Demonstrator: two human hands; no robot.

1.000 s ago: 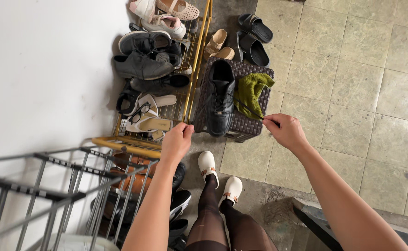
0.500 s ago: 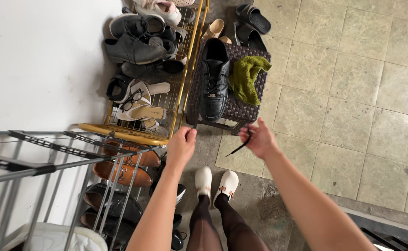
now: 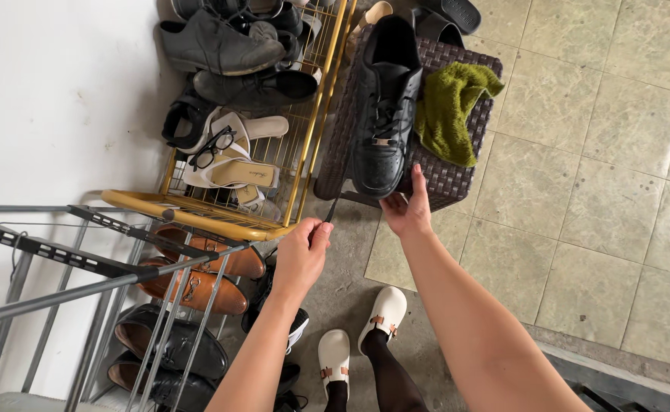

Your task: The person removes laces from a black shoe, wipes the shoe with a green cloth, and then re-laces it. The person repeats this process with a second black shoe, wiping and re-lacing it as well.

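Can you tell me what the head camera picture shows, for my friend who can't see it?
Looking down, a person's left hand pinches a black shoelace while the right hand touches the toe of a black sneaker on a dark woven stool, beside a green cloth. To the left stands a gold shoe rack full of shoes.

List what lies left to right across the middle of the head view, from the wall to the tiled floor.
White wall → glasses on pale sandals → left hand pinching a lace → black sneaker → green cloth → tiled floor.
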